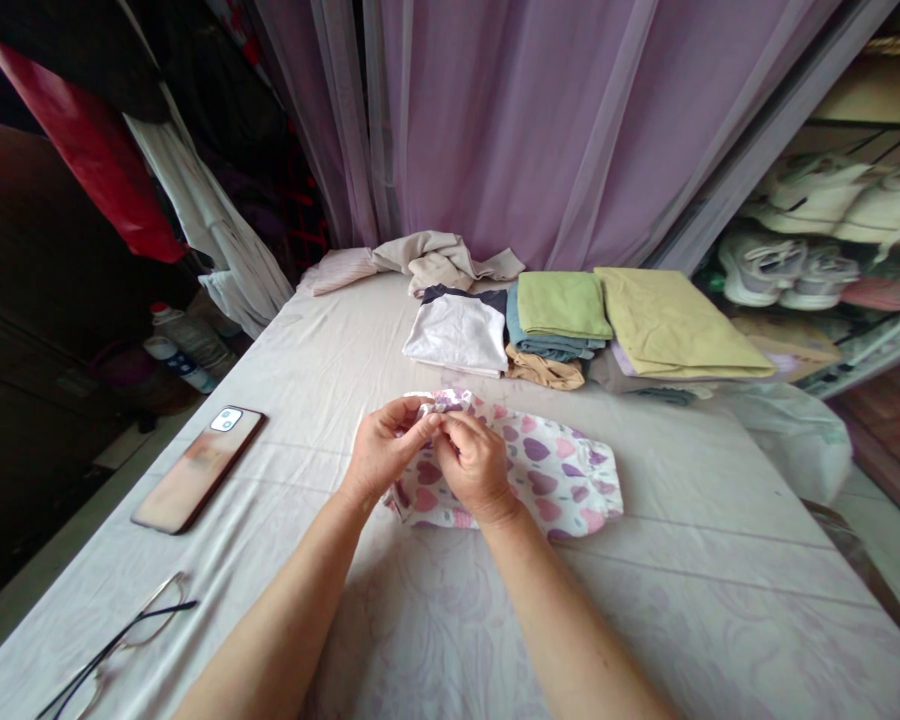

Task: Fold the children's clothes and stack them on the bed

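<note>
A small white garment with pink and purple hearts [555, 480] lies on the pale bedsheet [645, 620] in the middle of the view. My left hand [381, 450] and my right hand [474, 464] meet over its left end. Both pinch the gathered upper edge of the cloth between thumb and fingers. The bulk of the garment spreads flat to the right of my right hand.
Folded clothes sit at the back: a white top [459, 332], a green piece on a blue stack [562, 305], a yellow-green cloth [675, 320], crumpled beige clothes [442, 260]. A phone [199, 468] and glasses [120, 640] lie at the left. Shoe shelves [817, 240] stand right.
</note>
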Demonstrator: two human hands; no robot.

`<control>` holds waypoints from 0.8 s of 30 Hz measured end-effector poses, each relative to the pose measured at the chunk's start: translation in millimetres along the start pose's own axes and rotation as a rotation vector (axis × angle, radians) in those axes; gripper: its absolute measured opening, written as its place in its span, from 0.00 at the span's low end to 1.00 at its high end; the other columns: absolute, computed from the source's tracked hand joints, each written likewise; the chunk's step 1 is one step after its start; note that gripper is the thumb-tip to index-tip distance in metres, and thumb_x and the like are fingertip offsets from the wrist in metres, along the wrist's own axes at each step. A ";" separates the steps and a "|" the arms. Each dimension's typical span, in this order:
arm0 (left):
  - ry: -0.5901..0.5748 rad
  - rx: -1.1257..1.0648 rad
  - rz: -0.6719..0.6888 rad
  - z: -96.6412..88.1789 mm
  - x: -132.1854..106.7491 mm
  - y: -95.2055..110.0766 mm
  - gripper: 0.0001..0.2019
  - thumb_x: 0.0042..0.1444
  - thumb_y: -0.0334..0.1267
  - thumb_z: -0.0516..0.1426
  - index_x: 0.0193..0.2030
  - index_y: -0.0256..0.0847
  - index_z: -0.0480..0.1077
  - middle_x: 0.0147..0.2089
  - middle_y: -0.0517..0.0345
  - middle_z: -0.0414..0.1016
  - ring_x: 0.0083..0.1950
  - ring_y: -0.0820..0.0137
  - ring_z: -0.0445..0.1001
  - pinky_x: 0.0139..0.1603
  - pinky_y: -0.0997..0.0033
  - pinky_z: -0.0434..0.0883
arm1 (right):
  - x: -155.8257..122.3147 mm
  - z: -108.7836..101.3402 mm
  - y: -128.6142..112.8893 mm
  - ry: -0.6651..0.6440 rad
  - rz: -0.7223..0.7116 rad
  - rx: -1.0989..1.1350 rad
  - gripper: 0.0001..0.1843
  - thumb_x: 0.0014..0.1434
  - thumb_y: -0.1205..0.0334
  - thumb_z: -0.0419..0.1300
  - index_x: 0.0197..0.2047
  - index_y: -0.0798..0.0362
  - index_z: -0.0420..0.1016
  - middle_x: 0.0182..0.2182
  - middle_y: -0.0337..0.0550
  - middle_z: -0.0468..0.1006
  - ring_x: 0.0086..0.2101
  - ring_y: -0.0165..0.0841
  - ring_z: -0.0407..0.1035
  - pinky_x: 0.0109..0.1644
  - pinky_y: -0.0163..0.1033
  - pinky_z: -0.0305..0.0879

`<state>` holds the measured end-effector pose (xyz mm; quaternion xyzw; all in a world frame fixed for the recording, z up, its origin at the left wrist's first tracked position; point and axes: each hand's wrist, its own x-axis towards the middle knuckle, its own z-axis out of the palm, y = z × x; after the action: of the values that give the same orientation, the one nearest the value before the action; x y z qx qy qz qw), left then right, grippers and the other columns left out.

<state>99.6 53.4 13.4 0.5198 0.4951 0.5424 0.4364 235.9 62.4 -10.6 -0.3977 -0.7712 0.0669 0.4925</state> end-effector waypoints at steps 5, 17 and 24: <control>0.067 0.091 0.043 -0.1 0.6 -9.5 0.17 0.53 0.52 0.62 0.38 0.38 0.78 0.32 0.56 0.79 0.31 0.71 0.75 0.33 0.75 0.71 | 3.5 -4.5 3.5 -0.009 -0.025 0.006 0.12 0.64 0.67 0.54 0.41 0.49 0.79 0.33 0.43 0.81 0.35 0.33 0.76 0.42 0.37 0.73; 0.004 0.172 0.163 2.3 0.2 -9.7 0.13 0.57 0.49 0.60 0.37 0.42 0.75 0.34 0.57 0.76 0.36 0.71 0.73 0.38 0.73 0.70 | 9.6 -12.2 9.4 -0.063 0.002 0.075 0.16 0.62 0.68 0.55 0.52 0.49 0.74 0.44 0.46 0.82 0.45 0.35 0.76 0.49 0.39 0.73; 0.149 0.327 0.093 -26.9 12.0 -25.7 0.13 0.59 0.49 0.57 0.35 0.41 0.70 0.31 0.58 0.74 0.34 0.71 0.73 0.37 0.71 0.71 | 11.4 -15.5 11.3 -0.091 0.055 0.120 0.07 0.60 0.68 0.57 0.38 0.50 0.76 0.33 0.43 0.80 0.36 0.34 0.75 0.41 0.36 0.71</control>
<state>70.7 66.2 -9.7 0.5647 0.5830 0.5113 0.2826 252.4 73.3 -0.2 -0.3850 -0.7763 0.1445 0.4777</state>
